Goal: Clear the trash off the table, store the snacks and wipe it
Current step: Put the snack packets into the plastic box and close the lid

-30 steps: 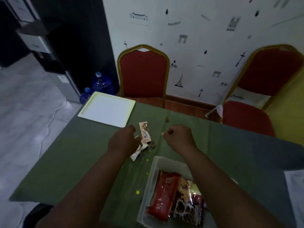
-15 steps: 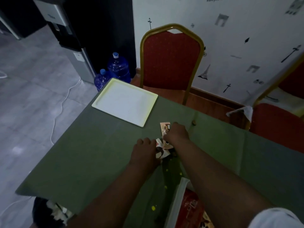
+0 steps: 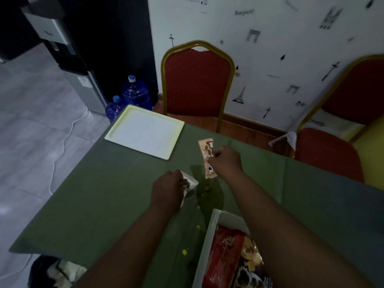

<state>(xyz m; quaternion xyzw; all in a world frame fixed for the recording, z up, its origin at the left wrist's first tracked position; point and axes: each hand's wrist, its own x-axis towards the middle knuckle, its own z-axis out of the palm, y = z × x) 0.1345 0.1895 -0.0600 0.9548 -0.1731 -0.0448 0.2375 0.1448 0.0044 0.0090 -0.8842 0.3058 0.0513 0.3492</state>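
Held now: tan wrapper (image 3: pixel 208 156) pinched in right hand (image 3: pixel 226 163), white scrap (image 3: pixel 190 182) gripped in curled left hand (image 3: pixel 169 193). Lift both without scattering crumbs (image 3: pixel 198 227); bin them, not into the near box (image 3: pixel 205 244).

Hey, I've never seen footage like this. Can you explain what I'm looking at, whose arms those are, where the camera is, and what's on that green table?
There is no machine here. These are a person's two bare arms, filmed by a wide-angle camera worn on their head, looking forward and down. The left hand holds a crumpled white wrapper. The right hand pinches a tan packet. On the green table lie a cream tray, a few yellow crumbs and a clear bin holding snack packets.
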